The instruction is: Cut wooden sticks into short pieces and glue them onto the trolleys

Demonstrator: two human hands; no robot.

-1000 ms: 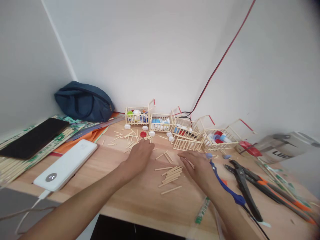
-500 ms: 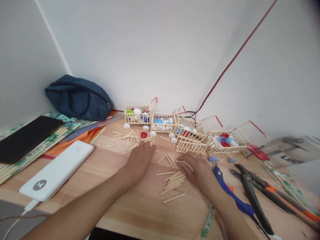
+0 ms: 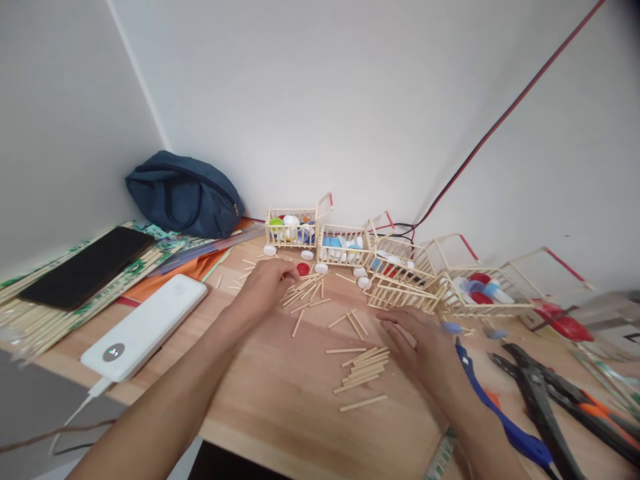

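My left hand [image 3: 267, 285] is at the left edge of a loose pile of short wooden sticks [image 3: 313, 288], fingers curled together; whatever lies under them is hidden. Just beyond its fingertips lies a red bottle cap [image 3: 303, 269]. My right hand [image 3: 417, 333] rests low over the table, fingers stretched out and slightly apart, with nothing seen in it. Between the hands are a few scattered sticks and a stack of roughly parallel sticks [image 3: 367, 367]. In front of my right hand, a small stick-built cart frame [image 3: 400, 293] leans on its side.
Miniature stick carts filled with bottle caps [image 3: 343, 248] line the wall. At right lie a blue glue gun [image 3: 500, 413] and black-and-orange pliers [image 3: 570, 393]. At left are a white power bank [image 3: 150, 323], a black phone [image 3: 87, 267] and a blue pouch [image 3: 185, 193].
My left hand has drawn back leftward off the stick pile, uncovering more sticks; a few now lie nearer me. My right hand stays by the stack. The view has shifted slightly.
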